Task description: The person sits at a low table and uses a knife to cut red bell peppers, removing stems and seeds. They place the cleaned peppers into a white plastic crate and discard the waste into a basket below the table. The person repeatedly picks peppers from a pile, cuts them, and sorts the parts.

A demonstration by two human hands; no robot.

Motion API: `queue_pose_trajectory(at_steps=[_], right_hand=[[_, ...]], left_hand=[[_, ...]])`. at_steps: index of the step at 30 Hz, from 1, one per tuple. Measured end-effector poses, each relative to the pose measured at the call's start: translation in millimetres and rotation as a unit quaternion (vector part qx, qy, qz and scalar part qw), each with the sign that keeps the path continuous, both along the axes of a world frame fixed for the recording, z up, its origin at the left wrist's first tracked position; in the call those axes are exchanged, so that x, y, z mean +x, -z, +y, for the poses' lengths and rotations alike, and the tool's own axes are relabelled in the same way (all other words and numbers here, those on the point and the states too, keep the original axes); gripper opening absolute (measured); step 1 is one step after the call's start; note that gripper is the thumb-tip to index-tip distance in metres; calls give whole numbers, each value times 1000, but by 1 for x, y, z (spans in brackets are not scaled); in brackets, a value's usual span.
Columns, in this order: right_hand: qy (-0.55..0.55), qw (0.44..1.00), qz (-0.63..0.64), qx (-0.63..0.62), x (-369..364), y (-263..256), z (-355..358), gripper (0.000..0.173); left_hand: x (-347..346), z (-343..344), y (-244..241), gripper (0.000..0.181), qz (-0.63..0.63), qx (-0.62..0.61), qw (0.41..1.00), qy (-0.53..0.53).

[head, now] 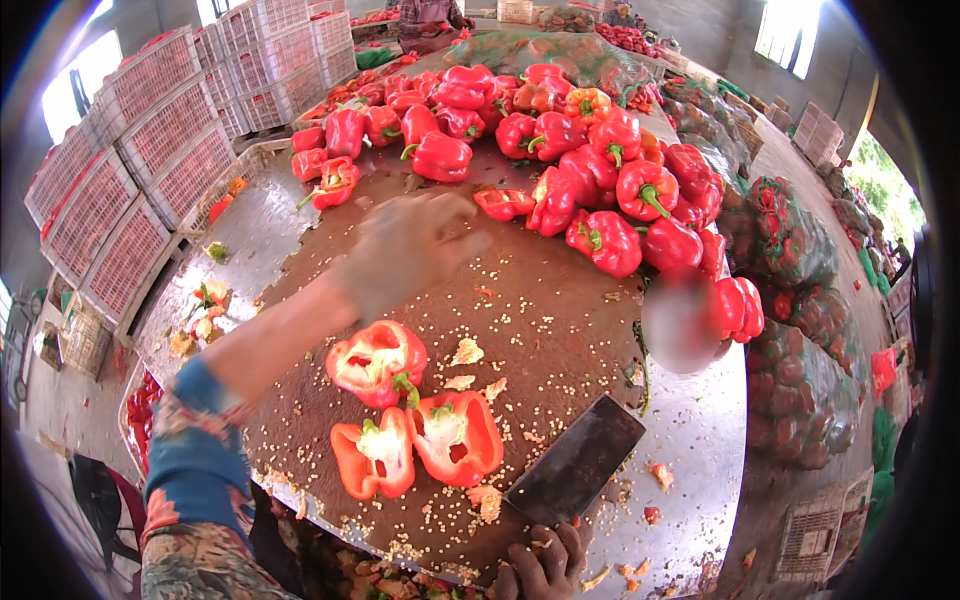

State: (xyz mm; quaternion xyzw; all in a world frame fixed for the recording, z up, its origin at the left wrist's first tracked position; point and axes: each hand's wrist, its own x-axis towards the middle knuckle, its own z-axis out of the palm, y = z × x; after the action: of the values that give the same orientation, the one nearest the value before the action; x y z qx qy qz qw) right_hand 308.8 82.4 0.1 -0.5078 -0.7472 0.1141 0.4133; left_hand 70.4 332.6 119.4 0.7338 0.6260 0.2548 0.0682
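Observation:
My left hand (416, 251), gloved and blurred by motion, is over the brown cutting board (555, 330), with its fingers apart and nothing seen in them. It lies just short of a piled heap of red bell peppers (442, 156). Low in the view, my gloved right hand (546, 566) grips a cleaver, whose handle is hidden in the fist. The dark, broad cleaver blade (577, 461) points up and to the right, flat over the board. Between my arms lie cut pepper pieces: one opened pepper (377, 361) and two halves (456, 439) showing pale cores.
Seeds and core scraps (466, 351) litter the board. A metal tabletop (690, 442) surrounds it. Stacked plastic crates (150, 165) stand at left, filled net sacks (799, 375) at right. Another person (431, 26) is at the far end. A blurred round patch covers part of the right side.

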Motion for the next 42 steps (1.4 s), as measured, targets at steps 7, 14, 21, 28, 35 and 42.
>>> queue_pose_trajectory(at_steps=[7,14,21,28,35,42], right_hand=[[-9,1000,11,3,0,-2,2,21],[-16,1000,19,10,4,1,0,23],[22,1000,-3,-4,6,3,-10,21],[49,992,104,-51,22,-33,-34,28],[-58,877,384,-285,9,-44,-77,23],[-99,891,341,-283,-20,-47,-124,22]], left_hand=[[21,163,99,41,83,-149,980,-104],[6,128,126,34,58,-89,992,-69],[20,-22,63,14,225,142,955,130],[60,-169,16,20,388,303,826,275],[67,-296,6,25,400,288,753,435],[26,-364,5,22,299,186,854,384]])
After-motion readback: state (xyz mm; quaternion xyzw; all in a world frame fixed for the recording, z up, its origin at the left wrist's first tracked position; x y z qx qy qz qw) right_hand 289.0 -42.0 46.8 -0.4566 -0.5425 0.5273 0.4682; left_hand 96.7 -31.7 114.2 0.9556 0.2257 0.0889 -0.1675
